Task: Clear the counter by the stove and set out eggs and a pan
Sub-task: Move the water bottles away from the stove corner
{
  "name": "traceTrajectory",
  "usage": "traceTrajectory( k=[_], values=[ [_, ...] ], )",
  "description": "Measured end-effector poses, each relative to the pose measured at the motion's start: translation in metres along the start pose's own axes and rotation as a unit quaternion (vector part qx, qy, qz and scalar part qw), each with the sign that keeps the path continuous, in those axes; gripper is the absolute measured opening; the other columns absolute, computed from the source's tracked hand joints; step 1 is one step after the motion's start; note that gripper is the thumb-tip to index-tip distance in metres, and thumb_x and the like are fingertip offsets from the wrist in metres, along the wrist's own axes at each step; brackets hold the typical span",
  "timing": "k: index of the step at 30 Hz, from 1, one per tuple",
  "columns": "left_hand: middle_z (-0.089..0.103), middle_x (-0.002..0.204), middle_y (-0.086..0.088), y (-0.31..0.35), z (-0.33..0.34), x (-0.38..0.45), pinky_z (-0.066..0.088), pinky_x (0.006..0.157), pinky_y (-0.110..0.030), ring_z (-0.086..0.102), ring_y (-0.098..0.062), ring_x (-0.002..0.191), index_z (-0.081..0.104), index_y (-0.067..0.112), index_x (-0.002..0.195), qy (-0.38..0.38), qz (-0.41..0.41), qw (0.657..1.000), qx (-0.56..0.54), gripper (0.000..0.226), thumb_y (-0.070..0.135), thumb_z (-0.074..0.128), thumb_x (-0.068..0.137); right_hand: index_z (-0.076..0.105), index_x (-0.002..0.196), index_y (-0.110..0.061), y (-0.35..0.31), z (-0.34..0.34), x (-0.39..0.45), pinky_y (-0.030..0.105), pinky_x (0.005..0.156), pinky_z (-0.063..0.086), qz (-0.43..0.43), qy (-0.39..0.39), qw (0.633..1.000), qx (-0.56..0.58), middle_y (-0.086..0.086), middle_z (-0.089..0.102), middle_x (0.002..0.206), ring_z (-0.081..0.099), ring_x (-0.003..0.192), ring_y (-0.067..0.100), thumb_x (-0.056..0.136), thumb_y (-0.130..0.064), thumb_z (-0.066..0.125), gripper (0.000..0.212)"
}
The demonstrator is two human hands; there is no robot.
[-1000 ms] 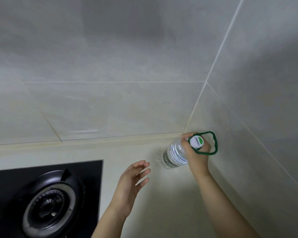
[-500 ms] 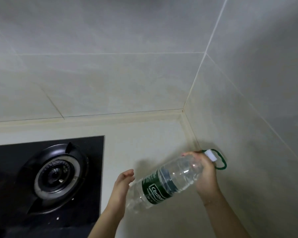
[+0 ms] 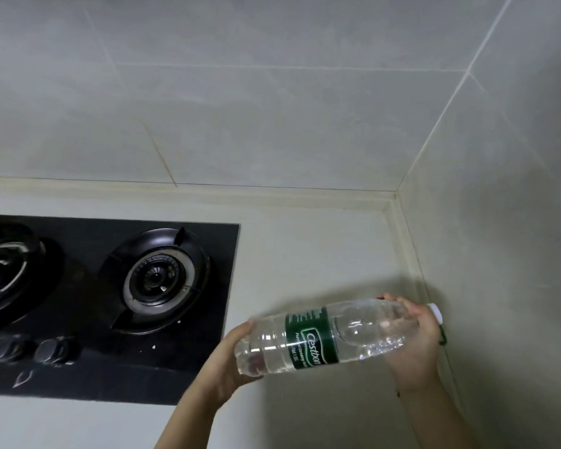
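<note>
Both hands hold one clear water bottle (image 3: 327,338) lying sideways in the lower right of the frame. Right hand (image 3: 415,348) wraps its neck by the white cap (image 3: 434,312). Left hand (image 3: 230,361) cups its bottom end. It is above the pale counter (image 3: 305,254), right of the black stove (image 3: 110,303).

The left burner (image 3: 0,273) of the black stove (image 3: 208,367) is cut off by the frame's left edge, and the two knobs (image 3: 30,350) are too blurred to read. The right hand (image 3: 413,348) covers the neck of the water bottle (image 3: 308,340), leaving only part of its white cap (image 3: 435,312) and green carry loop (image 3: 443,335) visible. The left hand (image 3: 227,361) lies largely behind the bottle's base; both forearms leave the frame at its bottom edge.
</note>
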State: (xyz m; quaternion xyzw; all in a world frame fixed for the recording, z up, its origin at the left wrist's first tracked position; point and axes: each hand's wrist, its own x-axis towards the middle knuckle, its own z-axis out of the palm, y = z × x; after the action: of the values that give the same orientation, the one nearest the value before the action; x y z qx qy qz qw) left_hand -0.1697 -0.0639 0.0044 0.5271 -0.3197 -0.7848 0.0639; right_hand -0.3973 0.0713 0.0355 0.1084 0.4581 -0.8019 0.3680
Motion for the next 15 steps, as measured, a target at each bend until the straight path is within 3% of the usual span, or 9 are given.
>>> traceTrajectory(
  k=[3,6,9,11,15],
  values=[
    [0.067,0.110,-0.009,0.008,0.001,-0.011,0.049,0.095,-0.054,0.062,-0.030,0.101,0.070,0.013,0.113,-0.039,0.031,0.999,-0.022,0.046,0.048,0.062,0.083,0.066,0.054,-0.017,-0.001,0.005,-0.005,0.033,0.072,0.055,-0.014,-0.004,0.999,0.034,0.003,0.067,0.076,0.067,0.071,0.018,0.083,-0.011,0.048,0.035],
    [0.065,0.107,-0.009,0.016,0.003,-0.026,0.057,0.074,-0.042,0.065,-0.024,0.091,0.067,0.009,0.114,-0.024,0.072,0.997,-0.029,0.045,0.041,0.061,0.084,0.063,0.060,-0.014,-0.005,0.012,-0.011,0.034,0.076,0.054,-0.037,-0.029,0.998,0.042,0.004,0.065,0.077,0.067,0.076,0.021,0.075,-0.011,0.053,0.018],
    [0.066,0.107,-0.009,0.013,0.000,-0.045,0.055,0.069,-0.038,0.068,-0.020,0.074,0.066,0.010,0.116,-0.026,0.092,0.994,-0.051,0.048,0.044,0.065,0.082,0.058,0.065,-0.013,-0.011,0.019,-0.022,0.035,0.079,0.051,-0.045,-0.039,0.997,0.052,0.004,0.066,0.075,0.067,0.079,0.022,0.072,-0.013,0.054,0.008],
    [0.066,0.099,-0.010,0.006,-0.001,-0.057,0.056,0.069,-0.039,0.066,-0.021,0.069,0.070,0.012,0.106,-0.015,0.110,0.992,-0.058,0.041,0.043,0.064,0.080,0.059,0.065,-0.012,-0.013,0.024,-0.028,0.035,0.078,0.051,-0.055,-0.054,0.996,0.043,0.003,0.066,0.073,0.069,0.077,0.022,0.073,-0.012,0.053,0.011],
    [0.059,0.083,-0.015,-0.006,0.001,-0.093,0.054,0.078,-0.044,0.059,-0.029,0.077,0.077,0.019,0.082,0.007,0.140,0.987,-0.079,0.032,0.043,0.058,0.074,0.057,0.070,-0.009,-0.014,0.039,-0.049,0.036,0.081,0.052,-0.057,-0.091,0.994,0.010,0.007,0.066,0.075,0.069,0.083,0.028,0.068,-0.013,0.056,0.004]
  ],
)
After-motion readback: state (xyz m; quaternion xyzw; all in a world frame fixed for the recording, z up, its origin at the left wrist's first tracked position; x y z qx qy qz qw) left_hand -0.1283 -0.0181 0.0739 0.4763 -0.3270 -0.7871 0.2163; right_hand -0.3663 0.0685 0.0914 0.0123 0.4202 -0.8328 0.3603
